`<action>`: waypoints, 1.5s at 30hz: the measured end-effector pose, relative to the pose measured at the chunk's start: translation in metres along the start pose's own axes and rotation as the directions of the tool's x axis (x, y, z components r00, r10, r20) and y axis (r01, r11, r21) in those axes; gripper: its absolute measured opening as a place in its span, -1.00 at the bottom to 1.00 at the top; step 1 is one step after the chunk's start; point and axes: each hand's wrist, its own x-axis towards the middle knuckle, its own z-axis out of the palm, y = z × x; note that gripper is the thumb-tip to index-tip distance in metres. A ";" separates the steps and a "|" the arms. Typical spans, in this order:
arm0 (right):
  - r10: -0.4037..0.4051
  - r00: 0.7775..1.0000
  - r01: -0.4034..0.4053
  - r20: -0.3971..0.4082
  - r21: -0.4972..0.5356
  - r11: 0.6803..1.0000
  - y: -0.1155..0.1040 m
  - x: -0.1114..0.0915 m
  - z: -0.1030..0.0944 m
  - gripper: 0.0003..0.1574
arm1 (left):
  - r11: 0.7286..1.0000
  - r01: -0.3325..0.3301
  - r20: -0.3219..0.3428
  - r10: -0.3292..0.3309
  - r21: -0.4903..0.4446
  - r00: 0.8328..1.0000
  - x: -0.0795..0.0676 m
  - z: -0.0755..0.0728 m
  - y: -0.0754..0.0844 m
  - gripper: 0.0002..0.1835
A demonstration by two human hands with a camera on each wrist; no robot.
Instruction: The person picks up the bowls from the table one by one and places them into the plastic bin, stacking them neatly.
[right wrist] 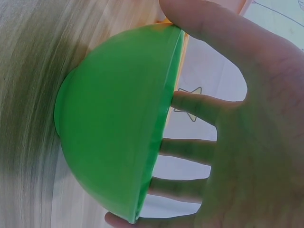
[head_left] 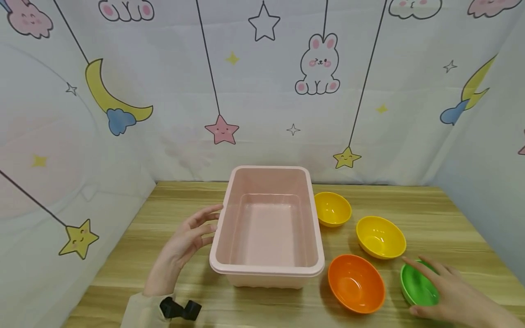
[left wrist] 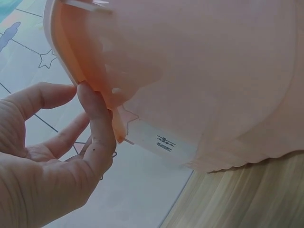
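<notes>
A pale pink plastic bin (head_left: 268,230) stands on the wooden table, its inside bare. My left hand (head_left: 186,243) is at the bin's left side, and in the left wrist view its thumb and a finger pinch the rim (left wrist: 71,71). At the right, my right hand (head_left: 445,289) spreads over a green bowl (head_left: 416,284). The right wrist view shows the fingers (right wrist: 187,151) fairly straight across the opening of the bowl, fingertips right at the rim, the thumb at one end.
Right of the bin are an orange bowl (head_left: 356,284) and two yellow bowls, the nearer one (head_left: 381,238) and the farther one (head_left: 333,209) close to the bin's wall. A white curtain (head_left: 262,105) with cartoon prints surrounds the wooden table (head_left: 184,196) at the back and sides.
</notes>
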 end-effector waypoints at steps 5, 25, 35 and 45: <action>0.009 1.000 -0.009 0.002 0.005 1.000 0.000 -0.001 -0.001 0.21 | 1.000 0.006 0.001 -0.006 -0.007 1.000 0.000 0.001 0.000 -0.49; 0.017 1.000 -0.017 -0.008 -0.020 1.000 0.000 -0.001 -0.003 0.21 | 0.999 -0.002 0.003 0.002 -0.036 1.000 0.002 0.002 -0.001 -0.50; 0.030 0.999 -0.030 0.022 -0.023 0.999 -0.002 0.001 -0.007 0.24 | 0.999 0.007 0.001 -0.007 -0.052 1.000 0.003 0.002 -0.001 -0.48; 0.016 0.999 -0.016 0.035 -0.011 1.000 -0.009 0.001 -0.014 0.25 | 0.999 0.007 0.001 -0.007 -0.041 1.000 0.002 0.002 -0.002 -0.49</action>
